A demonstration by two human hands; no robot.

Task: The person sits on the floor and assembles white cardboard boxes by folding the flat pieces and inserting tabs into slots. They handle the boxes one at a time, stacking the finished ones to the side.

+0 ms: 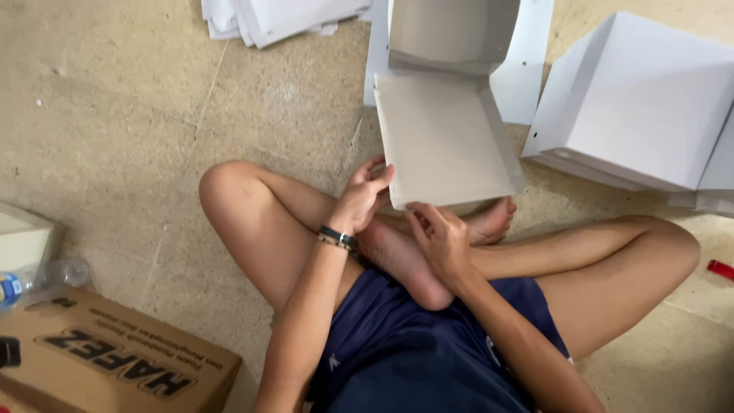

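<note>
The left hand [365, 193] and right hand [437, 233] pinched their fingers on the near edge of a half-folded cardboard box [446, 138].

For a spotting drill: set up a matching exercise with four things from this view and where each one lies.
1. brown carton
2. red object
3. plastic bottle
4. folded white box

A. right edge of the floor
B. upper right
C. bottom left corner
D. left edge, above the carton

Pairs: 1-C, 2-A, 3-D, 4-B
</note>
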